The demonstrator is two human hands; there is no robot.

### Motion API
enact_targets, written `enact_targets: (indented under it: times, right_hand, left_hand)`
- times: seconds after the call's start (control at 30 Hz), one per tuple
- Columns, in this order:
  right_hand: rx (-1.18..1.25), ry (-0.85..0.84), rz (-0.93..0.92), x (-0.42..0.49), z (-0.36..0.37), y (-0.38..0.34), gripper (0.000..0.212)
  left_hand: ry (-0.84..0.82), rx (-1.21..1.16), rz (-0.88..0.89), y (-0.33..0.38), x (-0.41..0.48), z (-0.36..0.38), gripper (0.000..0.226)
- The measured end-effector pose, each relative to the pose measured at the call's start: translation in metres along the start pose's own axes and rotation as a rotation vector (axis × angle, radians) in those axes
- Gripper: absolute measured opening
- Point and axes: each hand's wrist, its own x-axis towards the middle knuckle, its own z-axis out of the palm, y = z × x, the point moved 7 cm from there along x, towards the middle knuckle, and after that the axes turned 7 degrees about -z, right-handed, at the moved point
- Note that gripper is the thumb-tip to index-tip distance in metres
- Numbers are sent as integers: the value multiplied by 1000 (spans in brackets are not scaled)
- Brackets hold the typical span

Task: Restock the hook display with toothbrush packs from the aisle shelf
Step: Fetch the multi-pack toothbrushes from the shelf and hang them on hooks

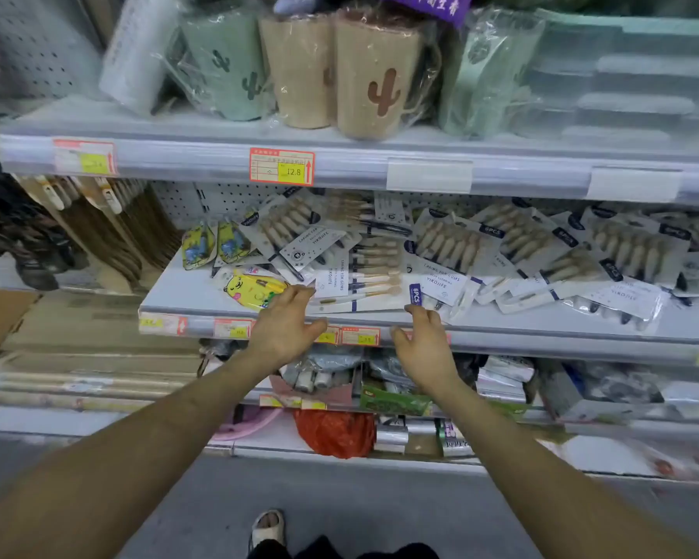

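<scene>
Both grips are held wide, empty. The pack (366, 276) lies on the shelf (182, 294) just beyond, between left hand (285, 322) and right hand (422, 340); its near corners should be pinched evenly.

Both bare arms stretch forward to the shelf edge (541, 336). The left hand (287, 324) and right hand (424, 344) hover over it, palms down, fingers loosely spread.

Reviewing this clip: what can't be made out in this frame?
Head view: any hooks on the pegboard, hidden behind piled toothbrush packs.
Head view: shelf-edge price labels, partly covered by left hand and right hand.
Head view: upper-left price tag, blurred, unreadable.
</scene>
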Motion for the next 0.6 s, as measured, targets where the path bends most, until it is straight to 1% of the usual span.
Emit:
enact_targets:
  times: [0.07, 0.13, 0.2, 0.27, 0.33, 0.4, 0.47, 0.53, 0.6]
  right_hand:
    - [24, 23, 57, 1, 6, -1, 53]
    - [44, 1, 98, 3, 18, -2, 55]
    - [102, 8, 154, 7, 31, -3, 60]
    - [139, 28, 175, 10, 41, -7, 65]
    - [193, 24, 180, 12, 50, -11, 63]
    - [281, 59, 207, 14, 61, -15, 70]
    - [371, 101, 223, 16, 65, -15, 74]
    - [478, 163, 260, 17, 66, -15, 71]
    - [591, 254, 287, 19, 66, -12, 62]
  left_hand:
    - [18, 5, 9, -3, 3, -2, 70]
    - [18, 15, 12, -9, 5, 1, 69]
    - [11, 18, 25, -16, 6, 3, 69]
    - [12, 9, 39, -25, 8, 0, 67]
    - [16, -3, 21, -33, 12, -4, 64]
    - [8, -6, 26, -44, 18, -5, 64]
    - [0, -4, 27, -48, 20, -7, 70]
    - [11, -12, 22, -53, 21, -9, 76]
    - [13, -14, 21, -56, 25, -8, 75]
